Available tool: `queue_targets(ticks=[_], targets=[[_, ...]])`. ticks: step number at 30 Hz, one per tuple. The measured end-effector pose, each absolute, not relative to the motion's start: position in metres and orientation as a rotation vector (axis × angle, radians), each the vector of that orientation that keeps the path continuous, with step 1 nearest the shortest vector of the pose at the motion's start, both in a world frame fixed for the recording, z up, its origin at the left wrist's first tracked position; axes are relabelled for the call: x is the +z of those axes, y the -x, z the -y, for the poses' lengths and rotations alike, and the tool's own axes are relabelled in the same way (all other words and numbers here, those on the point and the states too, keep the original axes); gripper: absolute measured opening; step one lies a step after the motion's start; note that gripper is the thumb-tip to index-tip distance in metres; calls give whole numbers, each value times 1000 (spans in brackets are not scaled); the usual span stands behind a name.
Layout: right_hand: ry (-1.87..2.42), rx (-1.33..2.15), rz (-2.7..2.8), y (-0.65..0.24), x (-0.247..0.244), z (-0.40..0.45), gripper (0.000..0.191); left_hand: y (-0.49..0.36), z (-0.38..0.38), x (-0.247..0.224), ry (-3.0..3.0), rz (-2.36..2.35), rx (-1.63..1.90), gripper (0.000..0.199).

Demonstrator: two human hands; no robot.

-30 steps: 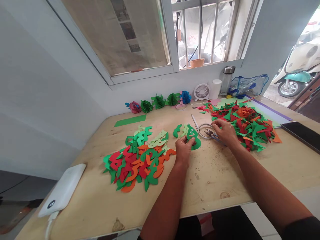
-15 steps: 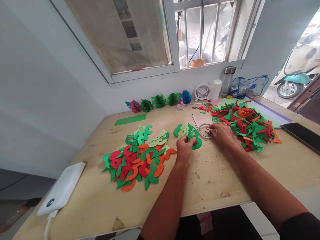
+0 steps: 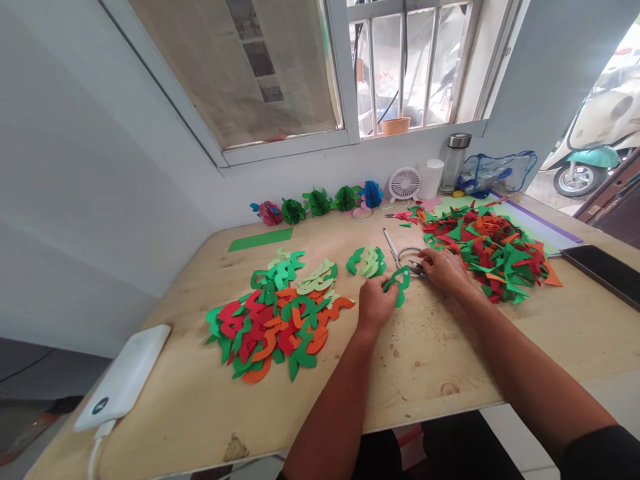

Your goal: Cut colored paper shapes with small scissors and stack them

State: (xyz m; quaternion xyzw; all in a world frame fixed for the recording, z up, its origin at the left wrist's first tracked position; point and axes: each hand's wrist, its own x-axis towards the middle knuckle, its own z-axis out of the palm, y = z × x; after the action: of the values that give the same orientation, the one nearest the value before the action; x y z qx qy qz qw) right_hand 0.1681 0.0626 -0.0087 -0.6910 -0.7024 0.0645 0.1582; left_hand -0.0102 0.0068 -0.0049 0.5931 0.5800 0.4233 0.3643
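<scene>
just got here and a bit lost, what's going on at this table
A person is working at the table. The left hand holds a green cutout, and the right hand has small scissors close beside it. Curvy paper shapes lie in a pile to the left, pointed scraps in a heap to the right. Folded paper figures stand along the wall.

Bare left hand point(image 3: 377, 303) is closed in a pinch, thumb and fingers together; bare right hand point(image 3: 441, 267) is curled, fingertips directed toward the left hand; the hands are apart; both bare forearms reach forward and converge; a black sleeve covers the right upper arm.
</scene>
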Motion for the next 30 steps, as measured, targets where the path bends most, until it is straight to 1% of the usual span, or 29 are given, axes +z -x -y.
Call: queue_targets(ticks=[3, 6, 8, 12, 16, 18, 20, 23, 30], targets=[[1961, 214, 2040, -167, -7, -61, 31, 9, -4, -3, -1734, -1640, 869, 17], [1932, 240, 2040, -167, -6, -61, 30, 8, -1, -1, -1821, -1672, 808, 14], [1912, 261, 2016, -167, -6, -61, 29, 7, -1, -1, -1827, -1653, 876, 14], [1796, 375, 1892, -168, -4, -61, 27, 9, -5, -6, -1743, -1588, 1127, 11], [1481, 643, 1764, -162, 1, -55, 26, 10, -8, -6, -1632, -1577, 1345, 12], [1317, 815, 1733, -156, 5, -50, 28, 10, -7, -3, -1597, -1546, 1449, 14], [1222, 896, 1723, -150, 8, -44, 29, 9, -5, -1, -1608, -1508, 1540, 14], [1186, 848, 1747, -141, 11, -37, 27, 8, -3, 0, -1700, -1494, 1604, 14], [1217, 707, 1807, -130, 12, -27, 24, 7, -2, 0, -1856, -1570, 1617, 10]])
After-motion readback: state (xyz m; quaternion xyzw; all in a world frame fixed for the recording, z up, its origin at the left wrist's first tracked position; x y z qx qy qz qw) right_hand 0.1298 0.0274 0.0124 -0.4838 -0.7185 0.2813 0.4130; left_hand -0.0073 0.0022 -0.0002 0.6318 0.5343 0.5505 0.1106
